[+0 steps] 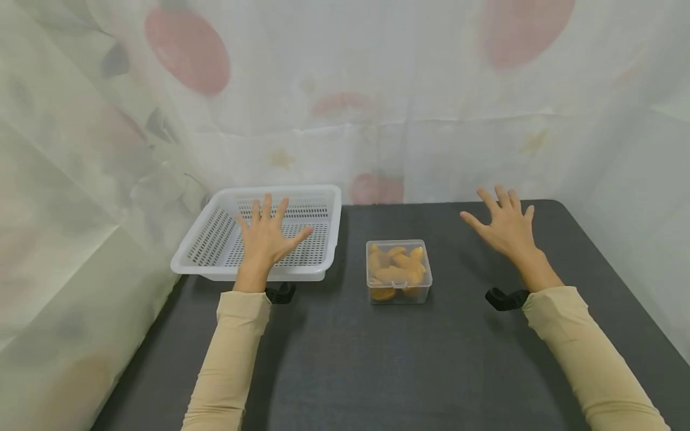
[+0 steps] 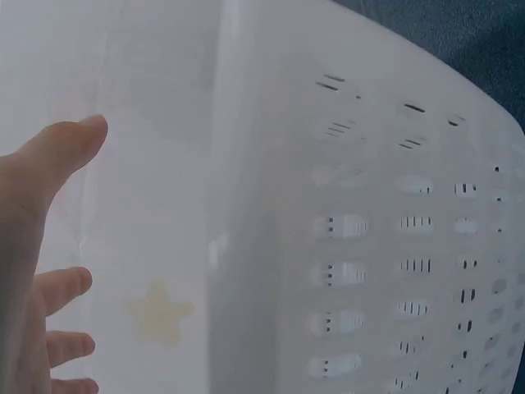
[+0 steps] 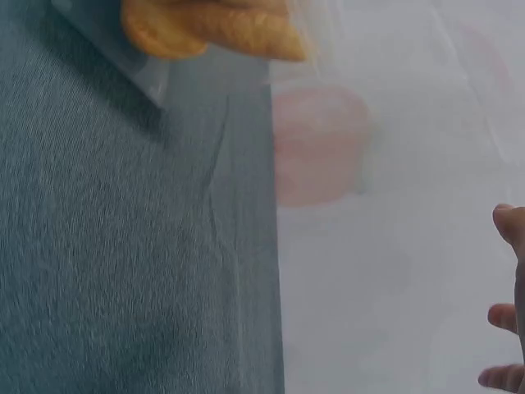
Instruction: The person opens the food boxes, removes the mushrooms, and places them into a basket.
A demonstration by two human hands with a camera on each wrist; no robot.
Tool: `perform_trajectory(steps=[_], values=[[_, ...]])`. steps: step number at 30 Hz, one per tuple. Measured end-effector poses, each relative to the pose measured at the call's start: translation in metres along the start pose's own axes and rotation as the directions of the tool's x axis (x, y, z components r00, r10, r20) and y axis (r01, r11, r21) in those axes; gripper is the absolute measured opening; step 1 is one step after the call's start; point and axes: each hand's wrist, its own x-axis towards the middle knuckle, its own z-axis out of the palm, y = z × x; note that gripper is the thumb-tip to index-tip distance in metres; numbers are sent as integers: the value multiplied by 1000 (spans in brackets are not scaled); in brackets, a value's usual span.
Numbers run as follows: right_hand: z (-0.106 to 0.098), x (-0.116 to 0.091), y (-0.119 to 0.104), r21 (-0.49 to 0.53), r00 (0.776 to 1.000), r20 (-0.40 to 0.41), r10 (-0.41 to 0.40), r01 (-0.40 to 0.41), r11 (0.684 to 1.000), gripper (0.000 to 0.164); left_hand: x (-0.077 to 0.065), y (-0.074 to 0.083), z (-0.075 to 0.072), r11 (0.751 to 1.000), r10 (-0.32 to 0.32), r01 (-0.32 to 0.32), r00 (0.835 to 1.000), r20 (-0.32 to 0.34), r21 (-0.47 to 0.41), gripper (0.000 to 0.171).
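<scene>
My left hand (image 1: 265, 242) hovers with spread fingers over the near side of a white plastic basket (image 1: 330, 266), which has slotted walls and a perforated floor. Nothing is in its grasp. In the left wrist view the thumb (image 2: 70, 148) and fingertips show beside the basket's wall (image 2: 287, 246). Out to the right, my right hand (image 1: 508, 230) is held up over the dark table, fingers spread and holding nothing. Between the hands stands a clear lidded plastic box (image 1: 399, 275) with several golden-brown pieces (image 1: 396, 272) inside. Its lid is down, with a latch at the front.
The dark-covered table (image 1: 388, 365) extends toward me. Behind it hangs a pale curtain (image 1: 431, 155) with faded fruit and star prints, and similar cloth (image 1: 70, 269) drapes along the left. A pale surface (image 1: 641, 197) bounds the right side.
</scene>
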Motion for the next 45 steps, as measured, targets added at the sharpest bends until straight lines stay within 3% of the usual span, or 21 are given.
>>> perform_trajectory(steps=[6,10,13,15,19,24,30,32,38,45], values=[[5,-7,-6,136,990,-66,-124,132,982,70,-6,4,0,999,40,-41,999,-21,-11,83],[6,-12,-15,239,988,-60,-141,151,959,65,-13,8,0,997,78,-80,993,-85,-22,72],[11,-18,-21,304,988,-58,-144,154,940,62,-20,13,1,990,131,-136,979,-156,-25,63],[16,-23,-25,353,988,-56,-143,154,923,60,-25,18,3,981,181,-190,960,-213,-26,56],[26,-34,-30,432,990,-38,-133,137,891,56,-33,29,9,945,296,-324,901,-319,-40,45],[35,-47,-35,519,989,9,-145,119,846,54,-43,44,19,892,390,-448,831,-396,-61,39],[47,-61,-39,617,973,120,-196,82,783,54,-58,62,30,796,503,-597,745,-438,-99,38],[53,-64,-39,645,962,146,-229,83,759,56,-63,67,32,770,540,-631,725,-428,-95,38],[68,-69,-33,723,932,180,-316,93,685,61,-77,83,39,712,626,-697,684,-373,-83,38],[83,-73,-31,797,908,153,-389,119,592,75,-84,98,50,666,672,-742,643,-366,-80,37]])
